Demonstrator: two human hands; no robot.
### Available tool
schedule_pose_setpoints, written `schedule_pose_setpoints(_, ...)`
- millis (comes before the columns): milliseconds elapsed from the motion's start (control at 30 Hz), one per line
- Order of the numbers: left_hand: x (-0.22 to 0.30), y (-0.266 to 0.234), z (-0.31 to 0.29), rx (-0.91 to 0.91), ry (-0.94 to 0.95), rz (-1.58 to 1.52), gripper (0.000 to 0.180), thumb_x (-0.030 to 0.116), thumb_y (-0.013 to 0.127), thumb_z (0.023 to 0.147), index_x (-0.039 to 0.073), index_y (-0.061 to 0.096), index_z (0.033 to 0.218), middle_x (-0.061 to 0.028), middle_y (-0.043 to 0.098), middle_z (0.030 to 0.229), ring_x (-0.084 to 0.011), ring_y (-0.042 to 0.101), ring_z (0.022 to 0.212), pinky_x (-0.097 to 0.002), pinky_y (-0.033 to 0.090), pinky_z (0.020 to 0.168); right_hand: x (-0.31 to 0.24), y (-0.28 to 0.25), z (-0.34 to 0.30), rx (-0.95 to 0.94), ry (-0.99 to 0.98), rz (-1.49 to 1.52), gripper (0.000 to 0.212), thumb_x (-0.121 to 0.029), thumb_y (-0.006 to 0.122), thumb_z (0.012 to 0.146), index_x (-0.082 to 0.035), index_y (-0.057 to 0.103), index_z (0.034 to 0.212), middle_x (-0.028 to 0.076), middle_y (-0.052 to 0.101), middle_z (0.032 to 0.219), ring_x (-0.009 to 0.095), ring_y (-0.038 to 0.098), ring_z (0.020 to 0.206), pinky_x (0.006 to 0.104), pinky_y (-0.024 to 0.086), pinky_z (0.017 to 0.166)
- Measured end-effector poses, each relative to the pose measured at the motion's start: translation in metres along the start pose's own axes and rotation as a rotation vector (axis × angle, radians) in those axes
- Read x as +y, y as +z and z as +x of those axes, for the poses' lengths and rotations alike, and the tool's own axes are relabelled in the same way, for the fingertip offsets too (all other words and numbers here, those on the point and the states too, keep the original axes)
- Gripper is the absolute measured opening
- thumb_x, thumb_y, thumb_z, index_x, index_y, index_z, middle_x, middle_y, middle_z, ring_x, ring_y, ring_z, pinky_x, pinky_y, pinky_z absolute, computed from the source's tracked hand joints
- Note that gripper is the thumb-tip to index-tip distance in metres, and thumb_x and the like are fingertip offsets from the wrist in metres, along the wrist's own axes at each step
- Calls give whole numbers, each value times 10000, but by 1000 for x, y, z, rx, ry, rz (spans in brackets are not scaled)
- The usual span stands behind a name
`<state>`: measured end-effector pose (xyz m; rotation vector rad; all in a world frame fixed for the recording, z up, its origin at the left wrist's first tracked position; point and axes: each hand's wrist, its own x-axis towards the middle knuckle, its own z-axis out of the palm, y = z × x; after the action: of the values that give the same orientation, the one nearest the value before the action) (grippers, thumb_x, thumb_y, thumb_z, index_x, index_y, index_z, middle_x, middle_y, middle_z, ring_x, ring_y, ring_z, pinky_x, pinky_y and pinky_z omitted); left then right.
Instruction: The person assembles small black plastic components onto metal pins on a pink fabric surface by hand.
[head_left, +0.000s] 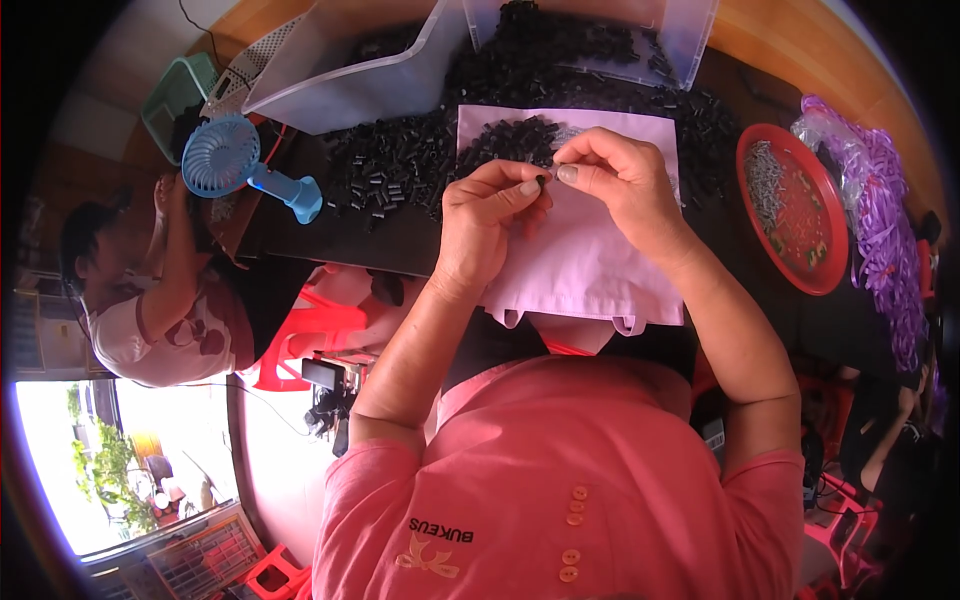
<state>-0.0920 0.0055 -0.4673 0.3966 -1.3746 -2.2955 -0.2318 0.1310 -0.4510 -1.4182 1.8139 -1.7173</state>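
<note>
My left hand (pixel 485 220) is closed in a pinch over the pink-lilac cloth bag (pixel 585 275), with a small black tube-like piece (pixel 541 181) between thumb and forefinger. Close beside it, my right hand (pixel 630 190) also pinches, thumb against forefinger. Something tiny and pale seems to show at those fingertips, too small to name. Under and beyond my hands, a heap of black pieces (pixel 510 140) lies on the far left part of the bag. Small grey metal pieces (pixel 570 132) lie next to that heap, partly hidden by my right hand.
More loose black pieces (pixel 390 165) cover the dark table around the bag. Two clear plastic bins (pixel 345 100) stand behind. A blue fan (pixel 222 157) is at left, near another person (pixel 175 310). At right are a red tray (pixel 838 255) with metal pieces and purple ribbons (pixel 885 220).
</note>
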Motion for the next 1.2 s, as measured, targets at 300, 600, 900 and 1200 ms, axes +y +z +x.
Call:
schedule_pose_setpoints(300, -1, 3, 2, -52, -25, 39, 136, 12, 625, 910, -41, 656, 1031, -108, 686, 838, -140, 641, 701, -232, 492, 576, 0, 5, 0, 30, -102, -47, 75, -18, 682, 809, -2, 634, 864, 94, 654, 790, 211, 635, 720, 314, 493, 652)
schedule_pose_setpoints(600, -1, 4, 1, -44, -5, 152, 117, 2, 644, 890, -24, 662, 1003, -96, 686, 804, -120, 619, 652, -229, 487, 555, -1, 4, -1, 28, -137, -103, 71, 15, 658, 796, 5, 624, 858, 102, 641, 779, 229, 630, 720, 327, 484, 640)
schedule_pose_setpoints(900, -1, 3, -2, -36, -15, 129, 103, 13, 624, 906, -17, 656, 999, -95, 685, 784, -115, 604, 620, -229, 474, 539, -4, 5, -1, 2, -62, -57, 62, 24, 642, 813, 14, 624, 872, 100, 644, 782, 199, 616, 713, 310, 479, 646)
schedule_pose_setpoints(1200, -1, 5, -3, -30, 1, 180, 120, 22, 613, 918, -17, 654, 1023, -89, 682, 791, -114, 611, 635, -226, 477, 544, -3, 8, -3, 21, -112, -118, 107, 23, 664, 815, 1, 614, 907, 105, 644, 789, 221, 629, 703, 325, 491, 635)
